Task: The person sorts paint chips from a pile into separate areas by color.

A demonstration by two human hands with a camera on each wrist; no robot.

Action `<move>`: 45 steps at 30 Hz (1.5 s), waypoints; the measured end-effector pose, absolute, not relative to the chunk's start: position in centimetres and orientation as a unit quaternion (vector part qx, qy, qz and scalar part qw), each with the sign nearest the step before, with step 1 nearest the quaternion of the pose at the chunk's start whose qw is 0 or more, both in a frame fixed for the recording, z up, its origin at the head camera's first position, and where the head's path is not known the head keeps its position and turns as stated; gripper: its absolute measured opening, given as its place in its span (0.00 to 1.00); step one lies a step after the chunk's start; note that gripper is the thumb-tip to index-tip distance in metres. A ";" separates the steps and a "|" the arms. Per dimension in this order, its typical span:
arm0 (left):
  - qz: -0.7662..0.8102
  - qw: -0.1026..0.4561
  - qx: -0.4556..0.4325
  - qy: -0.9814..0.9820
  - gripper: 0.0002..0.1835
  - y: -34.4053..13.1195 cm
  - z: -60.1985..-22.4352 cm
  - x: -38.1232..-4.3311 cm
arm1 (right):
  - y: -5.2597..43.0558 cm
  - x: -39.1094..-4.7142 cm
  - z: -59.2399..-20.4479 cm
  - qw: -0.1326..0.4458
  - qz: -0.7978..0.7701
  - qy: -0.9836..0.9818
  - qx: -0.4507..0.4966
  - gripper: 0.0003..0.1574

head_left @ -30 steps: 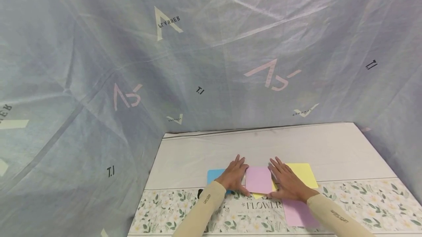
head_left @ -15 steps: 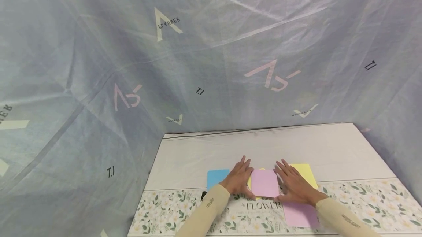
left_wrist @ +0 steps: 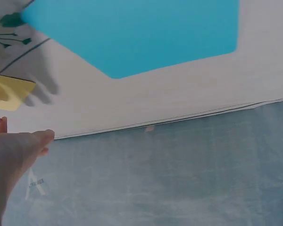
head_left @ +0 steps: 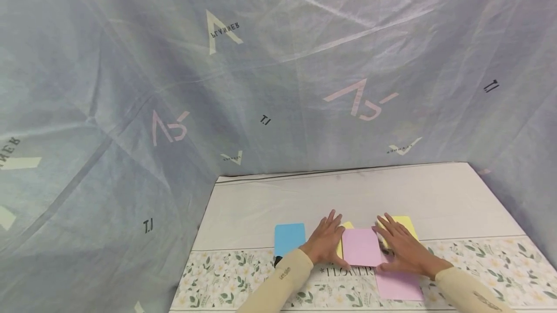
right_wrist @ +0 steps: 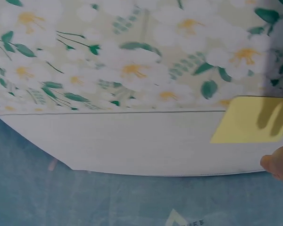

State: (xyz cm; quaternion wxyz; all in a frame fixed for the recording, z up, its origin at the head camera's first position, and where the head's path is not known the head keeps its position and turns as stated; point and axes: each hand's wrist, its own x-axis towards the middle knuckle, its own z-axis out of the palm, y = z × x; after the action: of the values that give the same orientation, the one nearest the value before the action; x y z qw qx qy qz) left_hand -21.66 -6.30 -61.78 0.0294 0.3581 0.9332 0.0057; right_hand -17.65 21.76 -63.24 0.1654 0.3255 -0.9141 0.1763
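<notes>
Between my two hands is a square pink card (head_left: 361,246), held at its sides just above the table. My left hand (head_left: 326,240) grips its left edge, index finger near the far corner and thumb near the close one. My right hand (head_left: 404,250) holds the opposite edge in the same way, fingers spread. Partly covered by the pink card and left hand lies a yellow card (head_left: 348,225). A second yellow card (head_left: 406,223) shows behind the right hand. In the left wrist view, a sliver of pink appears by the left hand (left_wrist: 14,155).
Left of my left hand lies a blue card (head_left: 289,236). Another pink card (head_left: 398,286) lies below my right hand on the floral table cover (head_left: 491,264). Grey-blue printed cloth (head_left: 304,85) walls the back and both sides.
Both hands have moved right and slightly toward me with the pink card. More of the yellow card at left and the whole far side of the blue card have come into view.
</notes>
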 end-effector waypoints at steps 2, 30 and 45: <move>0.005 0.032 0.363 0.931 0.55 -5.9 -61.8 -21.4 | 22.2 -17.3 -63.3 0.159 0.178 -0.915 0.326 0.67; 0.000 0.025 0.378 0.926 0.56 -2.5 -62.6 -18.8 | 25.8 -14.6 -63.8 0.184 0.162 -0.911 0.331 0.66; -0.037 0.016 0.373 0.927 0.60 -1.0 -63.2 -17.2 | 27.1 -12.9 -64.4 0.175 0.149 -0.921 0.316 0.65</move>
State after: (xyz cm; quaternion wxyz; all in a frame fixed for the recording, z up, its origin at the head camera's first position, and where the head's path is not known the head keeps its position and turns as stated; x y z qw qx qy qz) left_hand -17.22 -1.02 -63.22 0.0164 0.3727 0.9271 -0.0370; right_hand -12.89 27.07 -64.43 0.1750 0.3157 -0.9205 0.1493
